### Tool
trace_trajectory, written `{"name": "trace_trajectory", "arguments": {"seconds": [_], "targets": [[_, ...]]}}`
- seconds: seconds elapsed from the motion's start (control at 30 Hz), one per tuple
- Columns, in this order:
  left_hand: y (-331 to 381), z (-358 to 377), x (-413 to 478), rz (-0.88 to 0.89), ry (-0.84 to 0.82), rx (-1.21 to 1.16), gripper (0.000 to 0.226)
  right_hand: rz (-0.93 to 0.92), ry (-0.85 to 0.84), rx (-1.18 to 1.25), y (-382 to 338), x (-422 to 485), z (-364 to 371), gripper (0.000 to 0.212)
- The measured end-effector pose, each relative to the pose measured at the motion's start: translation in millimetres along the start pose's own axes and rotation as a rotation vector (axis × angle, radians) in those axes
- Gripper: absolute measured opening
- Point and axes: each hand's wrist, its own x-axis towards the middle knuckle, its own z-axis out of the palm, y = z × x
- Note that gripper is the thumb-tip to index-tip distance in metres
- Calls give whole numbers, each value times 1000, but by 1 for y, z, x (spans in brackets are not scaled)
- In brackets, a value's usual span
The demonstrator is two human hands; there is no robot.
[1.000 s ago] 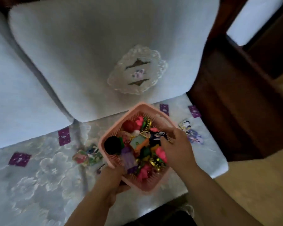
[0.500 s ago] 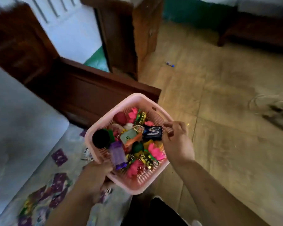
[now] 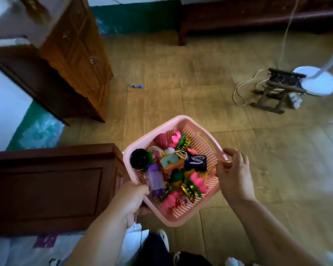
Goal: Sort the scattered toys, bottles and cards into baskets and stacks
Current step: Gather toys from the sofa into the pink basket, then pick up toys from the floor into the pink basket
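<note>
The left hand clutches the pink basket by its near-left rim. The right hand pinches the opposite rim, thumb inside. The basket hangs between them above the floor, heaped with toys. The right grip looks light, so a tilt could spill the purple bottle.
</note>
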Motion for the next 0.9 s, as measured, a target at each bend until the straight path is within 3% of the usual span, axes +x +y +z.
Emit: {"name": "trace_trajectory", "arguments": {"seconds": [0.23, 0.53, 0.77, 0.9], "targets": [[72, 81, 55, 36, -97, 219, 19, 233, 58, -49, 44, 69, -25, 41], [171, 224, 99, 138, -304, 591, 18, 504, 288, 19, 98, 122, -85, 42], [184, 429, 81, 164, -564, 891, 20, 766, 580, 118, 200, 134, -195, 39], [176, 547, 59, 193, -642, 1007, 17, 889, 650, 114, 260, 141, -267, 41]]}}
